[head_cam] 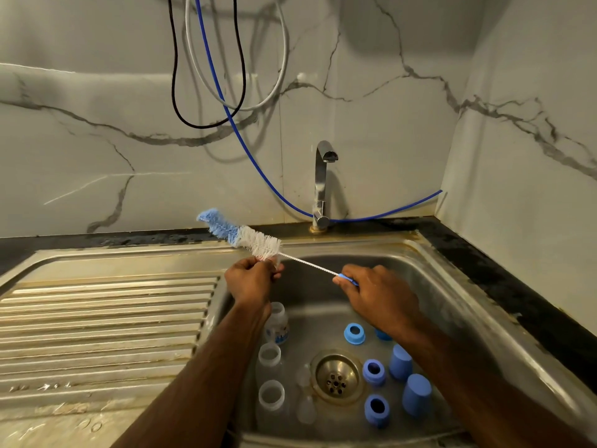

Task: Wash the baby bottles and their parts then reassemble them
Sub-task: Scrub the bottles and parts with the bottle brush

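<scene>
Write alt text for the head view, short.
Over a steel sink, the right hand grips a bottle brush by its blue handle while the left hand pinches something small at the bristles. In the basin lie three clear bottles, clear teats, blue collars and blue caps; the tap is off.

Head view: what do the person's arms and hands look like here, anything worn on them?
Both arms are bare as far up as the frame shows: no sleeves in view. The left hand and right hand wear no gloves, and no rings, watch or bracelet show on the visible sides. No markings can be made out.
</scene>
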